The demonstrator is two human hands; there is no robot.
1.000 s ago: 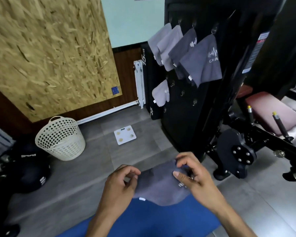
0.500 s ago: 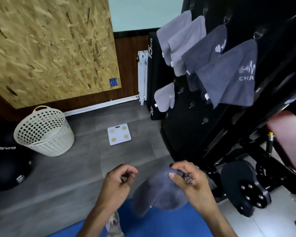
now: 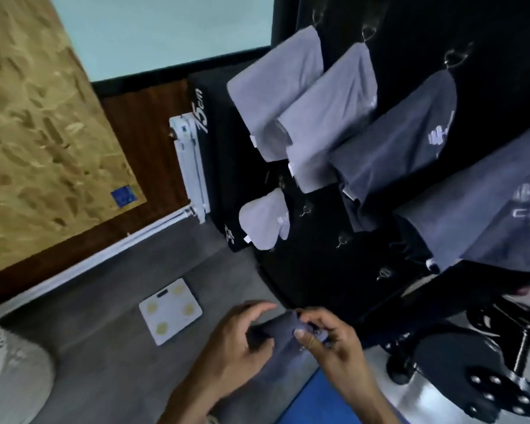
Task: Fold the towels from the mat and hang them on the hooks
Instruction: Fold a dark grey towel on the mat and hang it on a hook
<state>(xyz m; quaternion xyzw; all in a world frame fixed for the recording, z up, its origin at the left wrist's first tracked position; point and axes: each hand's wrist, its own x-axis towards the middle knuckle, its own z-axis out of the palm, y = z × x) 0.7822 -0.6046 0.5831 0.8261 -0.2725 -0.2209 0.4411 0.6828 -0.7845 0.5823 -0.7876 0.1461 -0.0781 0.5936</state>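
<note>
A small dark grey towel (image 3: 280,341) hangs bunched between my two hands, low in the middle of the view. My right hand (image 3: 328,341) pinches its top edge between thumb and fingers. My left hand (image 3: 236,347) has its fingers curled around the towel's left side. A corner of the blue mat (image 3: 318,402) shows beneath them. On the black panel (image 3: 410,32) to the right, several grey towels hang from hooks, among them a light one (image 3: 276,90) and a dark one with a white logo (image 3: 404,142). Bare hooks (image 3: 341,241) sit in the lower row beside a small light towel (image 3: 265,221).
A white scale (image 3: 170,310) lies on the grey floor. A white perforated basket (image 3: 10,371) stands at the lower left. A chipboard wall and a white radiator (image 3: 190,175) are behind. Black gym machine parts (image 3: 487,384) crowd the lower right.
The view has swung closer to the hook panel and tilted. The towel has left the mat and is bunched tighter, with my two hands drawn closer together.
</note>
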